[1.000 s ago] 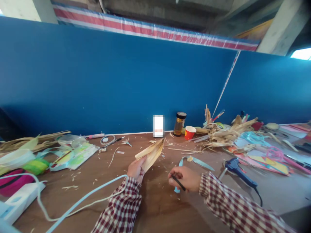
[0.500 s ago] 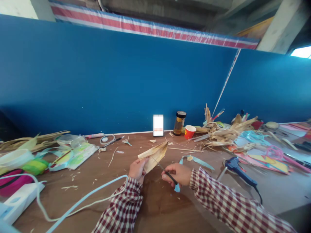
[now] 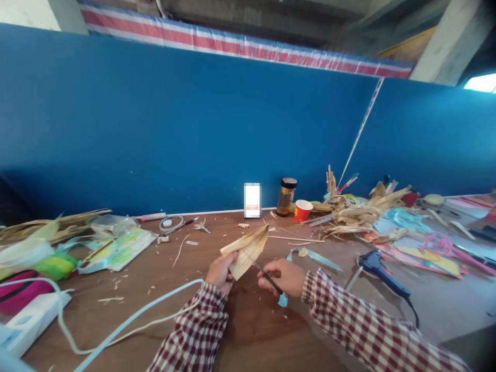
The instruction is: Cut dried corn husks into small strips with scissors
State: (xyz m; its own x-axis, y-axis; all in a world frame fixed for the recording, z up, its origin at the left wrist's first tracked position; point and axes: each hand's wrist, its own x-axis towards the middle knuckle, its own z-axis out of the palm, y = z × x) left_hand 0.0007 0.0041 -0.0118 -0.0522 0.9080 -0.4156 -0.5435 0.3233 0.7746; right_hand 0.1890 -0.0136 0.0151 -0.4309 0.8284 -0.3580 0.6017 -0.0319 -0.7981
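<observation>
My left hand [image 3: 220, 271] is closed on the lower left edge of a pale, dried corn husk [image 3: 250, 250], which is folded and comes to a point at its upper right. In my right hand [image 3: 284, 277] is a slim, dark-handled tool [image 3: 274, 282] with a thin pointed tip; its exact kind is hard to tell. The tip lies against the husk's face. A light blue scrap [image 3: 282, 300] shows at the handle's rear end, below my right hand. Both hands are held above the brown table [image 3: 248, 330].
Right: a blue glue gun [image 3: 374, 262], pink scissors [image 3: 439, 244] and a husk pile [image 3: 356, 214]. Behind stand a red paper cup [image 3: 303, 211] and a lidded jar [image 3: 287, 197]. Left: a white power strip [image 3: 34, 320], looping cable [image 3: 155, 305] and a painted sheet [image 3: 132, 248].
The husk and my left hand have shifted very slightly. My right hand keeps the tool in nearly the same place, its tip still at the husk.
</observation>
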